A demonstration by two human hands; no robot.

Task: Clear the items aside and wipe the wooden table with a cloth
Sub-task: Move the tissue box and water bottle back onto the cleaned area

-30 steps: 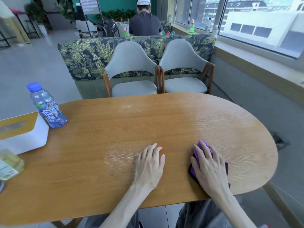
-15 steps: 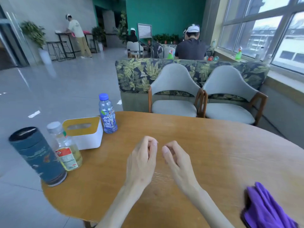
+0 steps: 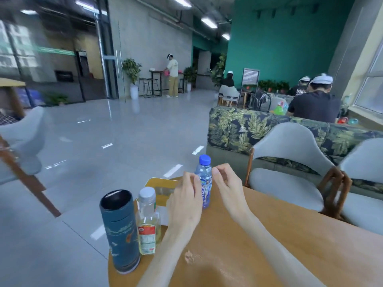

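A wooden table is being viewed from above, with both bare forearms being held out over it. The left hand and the right hand are being held with fingers curled on either side of a blue-capped bottle standing upright near the table's far edge; whether the bottle is being touched cannot be told. A white tissue box with a yellow top is being partly hidden behind the left hand. A dark blue flask and a clear bottle of yellowish liquid are being kept upright just beside each other at the table's left edge. Two grey chairs are being shown beyond the table.
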